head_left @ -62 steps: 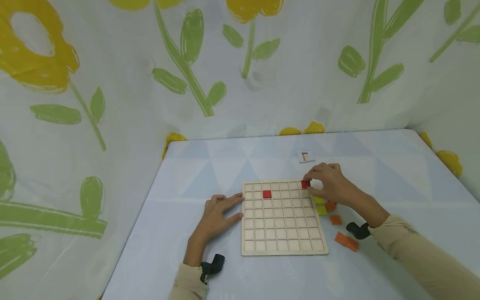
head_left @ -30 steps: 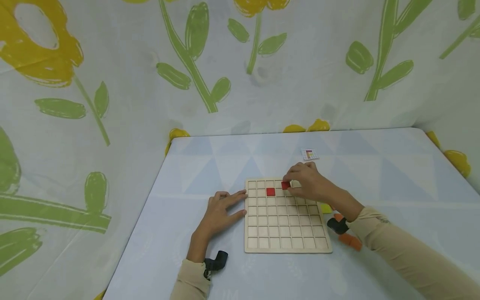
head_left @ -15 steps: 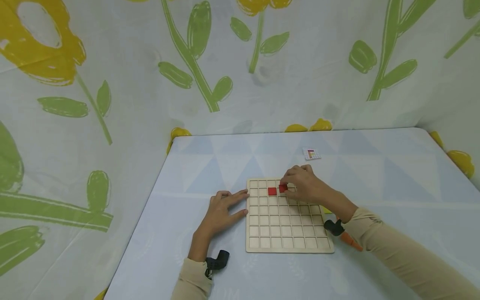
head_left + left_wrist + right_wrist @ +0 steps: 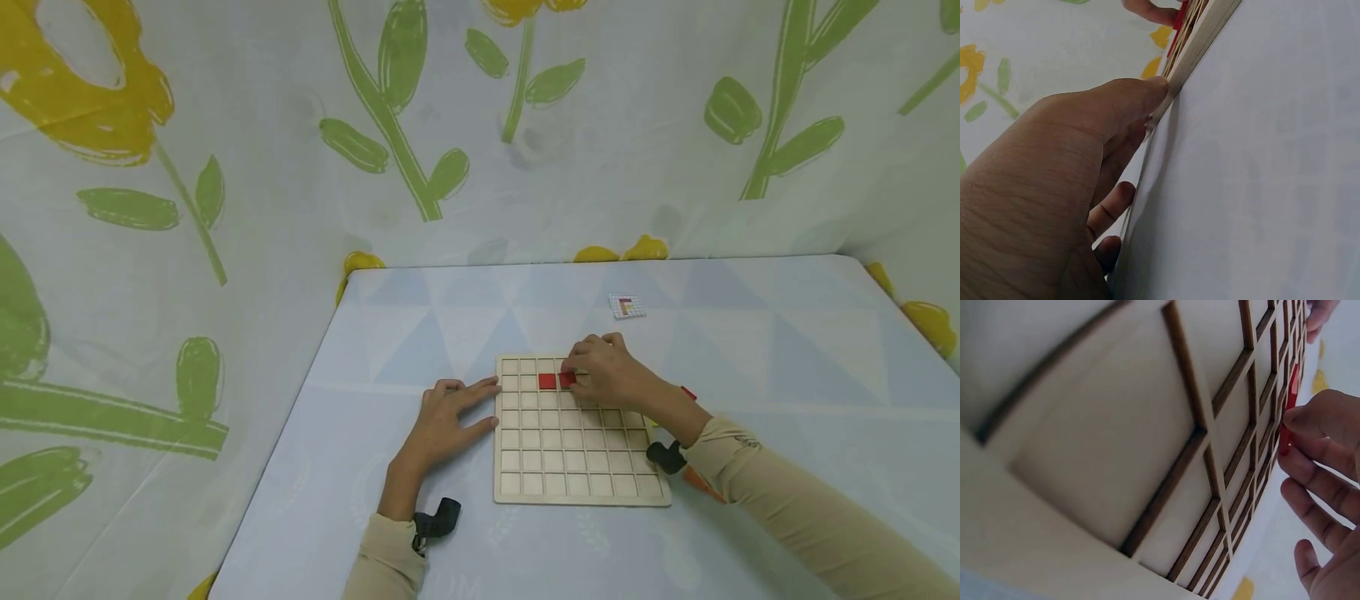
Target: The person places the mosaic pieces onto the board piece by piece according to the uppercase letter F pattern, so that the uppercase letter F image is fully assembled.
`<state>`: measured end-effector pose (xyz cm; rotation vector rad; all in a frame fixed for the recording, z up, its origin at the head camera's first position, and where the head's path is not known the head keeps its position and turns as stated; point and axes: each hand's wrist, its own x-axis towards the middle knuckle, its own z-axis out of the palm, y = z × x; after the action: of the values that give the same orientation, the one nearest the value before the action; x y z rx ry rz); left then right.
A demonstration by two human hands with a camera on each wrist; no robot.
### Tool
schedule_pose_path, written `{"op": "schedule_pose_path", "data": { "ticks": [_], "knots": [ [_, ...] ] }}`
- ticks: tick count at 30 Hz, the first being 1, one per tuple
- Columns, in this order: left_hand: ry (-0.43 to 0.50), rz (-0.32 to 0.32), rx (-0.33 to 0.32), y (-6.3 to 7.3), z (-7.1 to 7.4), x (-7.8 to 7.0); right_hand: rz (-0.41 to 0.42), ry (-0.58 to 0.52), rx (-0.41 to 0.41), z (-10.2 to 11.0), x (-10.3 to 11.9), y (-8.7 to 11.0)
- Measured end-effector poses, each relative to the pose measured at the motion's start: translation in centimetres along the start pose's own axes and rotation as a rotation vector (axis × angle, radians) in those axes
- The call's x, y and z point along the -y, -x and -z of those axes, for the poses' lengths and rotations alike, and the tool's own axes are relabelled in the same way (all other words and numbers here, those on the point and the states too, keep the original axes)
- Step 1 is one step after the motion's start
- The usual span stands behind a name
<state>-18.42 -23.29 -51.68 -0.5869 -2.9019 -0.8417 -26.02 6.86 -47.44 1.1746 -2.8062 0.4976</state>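
Note:
A wooden grid board lies on the table, one red square tile sitting in a cell of its second row from the back. My right hand pinches another red tile between thumb and fingers, right beside the first one. In the right wrist view this held tile is close against the grid, its other fingers spread. Against the board's left edge rest the thumb and fingertips of my left hand, fingers loosely extended. The left wrist view shows that thumb touching the board's side.
Behind the board lies a small pattern card with a coloured grid. Right of the board, partly hidden by my right forearm, are orange tiles and a red tile. A flower-print cloth hangs behind the table.
My right hand has carried the red tile leftward from the board's back right corner to the cell beside the first red tile. The left hand stays at the board's edge.

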Motion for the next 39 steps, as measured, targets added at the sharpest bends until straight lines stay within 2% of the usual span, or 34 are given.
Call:
{"op": "schedule_pose_path", "data": {
  "ticks": [16,22,26,32,39],
  "knots": [
    [0.006,-0.011,0.026,-1.3,0.1,-1.1,-0.015,0.028,0.016,0.7,-0.8,0.7],
    [-0.004,-0.002,0.02,-1.5,0.0,-1.1,-0.016,-0.036,-0.026,1.3,-1.0,1.3],
    [-0.004,0.018,0.023,-1.3,-0.1,-0.9,-0.012,-0.073,-0.073,2.0,-1.2,2.2],
    [-0.016,0.064,0.043,-0.2,-0.4,-0.5,-0.063,-0.089,-0.063,2.9,-1.6,3.9],
    [0.001,0.062,0.027,0.1,-0.5,-0.2,-0.131,-0.087,-0.07,4.0,-3.3,5.9]
  ]
}}
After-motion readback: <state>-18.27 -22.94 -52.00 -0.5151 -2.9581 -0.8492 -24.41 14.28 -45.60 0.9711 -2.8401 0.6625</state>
